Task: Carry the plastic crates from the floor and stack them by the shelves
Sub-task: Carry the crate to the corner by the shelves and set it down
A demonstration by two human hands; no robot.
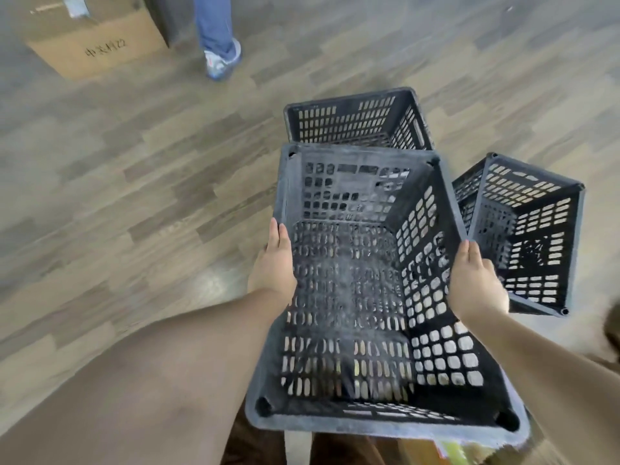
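Left hand (273, 260), right hand (476, 280): fingers straight, together, pressed flat on held black crate (352, 297) side rims; two crates (355, 119) beyond; open floor (134, 179) leftward

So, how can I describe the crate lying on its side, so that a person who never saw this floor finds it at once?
Start from the crate held between the left hand and the right hand. Just to its right, on the wood floor, lies the tipped crate. Unlike the upright crate farther ahead, its opening faces sideways.
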